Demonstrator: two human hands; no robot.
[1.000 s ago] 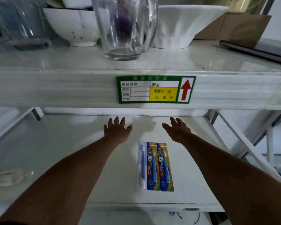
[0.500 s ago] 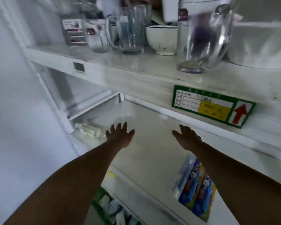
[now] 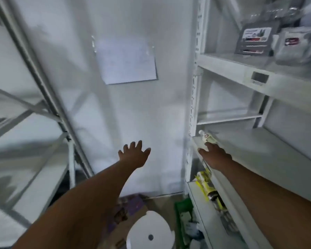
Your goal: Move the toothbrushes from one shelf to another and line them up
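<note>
Head view: left hand [image 3: 134, 155] spread flat, holding nothing, before the white wall [image 3: 133, 114]; right hand [image 3: 215, 156] extended, relaxed, empty, over the white metal shelf [image 3: 258, 150].

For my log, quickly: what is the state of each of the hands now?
Left hand: open, fingers spread, holding nothing.
Right hand: open, holding nothing, over the shelf edge.

Two bare forearms showed, with no sleeve, watch, band or ring visible on either. The left hand [image 3: 134, 155] at about 6 o'clock and the right hand [image 3: 216, 156] toward 4 o'clock were ungloved. Motion blur softened the fingernails and knuckles.
</note>
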